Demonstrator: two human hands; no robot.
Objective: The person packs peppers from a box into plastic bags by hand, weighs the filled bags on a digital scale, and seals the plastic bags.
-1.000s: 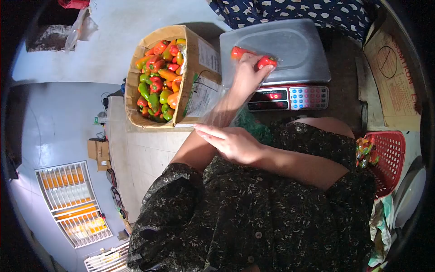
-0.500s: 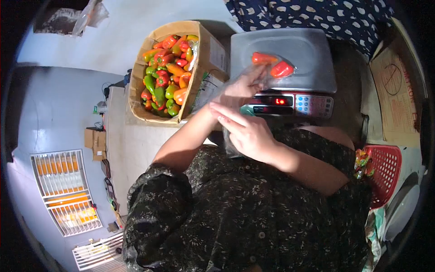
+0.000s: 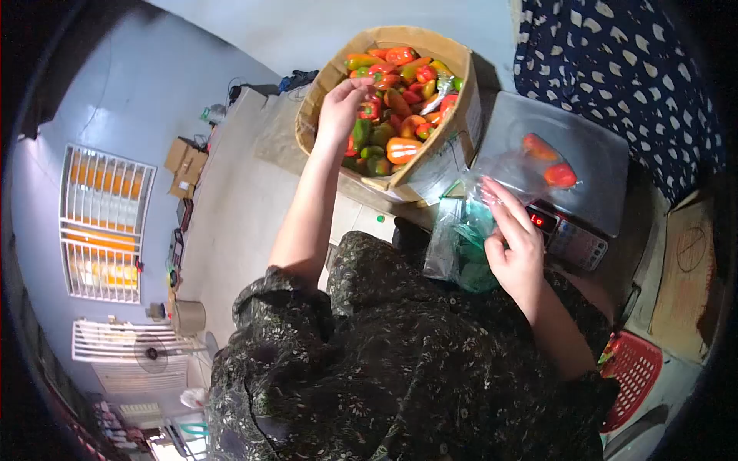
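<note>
At the far side of the cardboard box, my left hand (image 3: 342, 111) is over the peppers, its bent fingertips at the end of a red-orange pepper (image 3: 384, 80). The grip looks closed on that end, though part of the contact is hidden. My right hand (image 3: 516, 244) holds the mouth of a clear plastic bag (image 3: 503, 173) between its fingers. Inside the bag, an orange-red pepper (image 3: 540, 147) and a red pepper (image 3: 560, 175) lie on the scale's metal pan (image 3: 596, 146). The scale's display (image 3: 541, 220) reads "Lo".
The cardboard box (image 3: 463, 115) holds many red, orange and green peppers. Green and clear plastic bags (image 3: 473, 257) hang below my right hand. A red basket (image 3: 634, 376) stands at the lower right. Patterned dark cloth (image 3: 607, 69) hangs behind the scale.
My left hand has left the scale area and reached into the pepper box. My right hand has parted from my left wrist and is at the bag's mouth. The view has turned left.
</note>
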